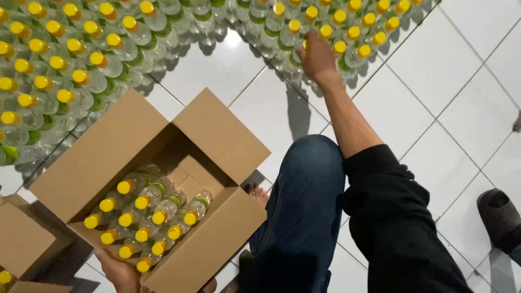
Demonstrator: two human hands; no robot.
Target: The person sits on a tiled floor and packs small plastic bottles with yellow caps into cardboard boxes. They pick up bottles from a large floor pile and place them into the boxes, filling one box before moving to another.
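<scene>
Right hand [316,58] outstretched, apparently grasping

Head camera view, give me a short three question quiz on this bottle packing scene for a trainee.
1. True or false: the right hand reaches into the cluster of yellow-capped bottles standing on the tiled floor.
2. Multiple choice: the left hand is at A) a bottle cap, B) the near bottom edge of the open cardboard box, C) the dark sandal.
3. Fill in: the bottles in the box fill only part of it; the bare part is toward the ____ corner in the picture.

Key: 1 true; 2 B; 3 upper right.
</scene>
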